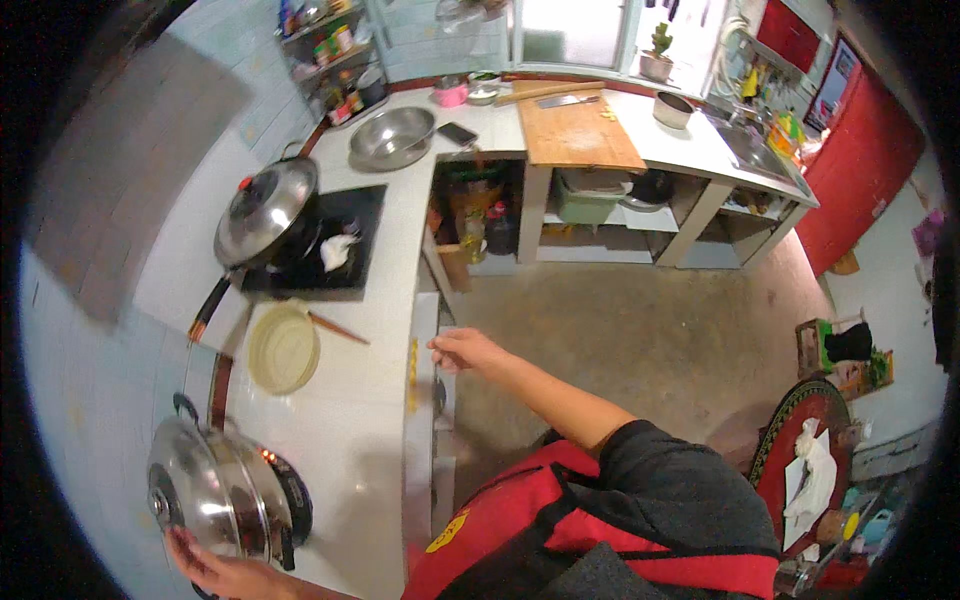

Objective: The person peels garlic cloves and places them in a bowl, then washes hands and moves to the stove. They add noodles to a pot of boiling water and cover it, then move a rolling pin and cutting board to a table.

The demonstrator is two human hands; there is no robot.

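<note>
At the lower left, my left hand (217, 574) is beside the domed lid (187, 480) of a stainless steel steamer pot (251, 487), its fingers just below the lid's knob. Whether they grip the lid or a side handle cannot be made out. The pot stands on a black portable cooker (298, 495) with lit indicators. My right hand (465, 351) hangs past the counter's front edge, fingers loosely curled, with nothing seen in it. Nearest to it on the white counter (352, 420) are a pale yellow bowl (283, 349) and a thin brown stick (337, 328).
A lidded wok (270, 214) and crumpled white cloth or paper (336, 251) rest on a black cooktop (352, 277). Farther off are a steel basin (392, 139), phone (457, 134), and wooden board (577, 139) bearing a knife (568, 101). A red round table (772, 450) stands at right.
</note>
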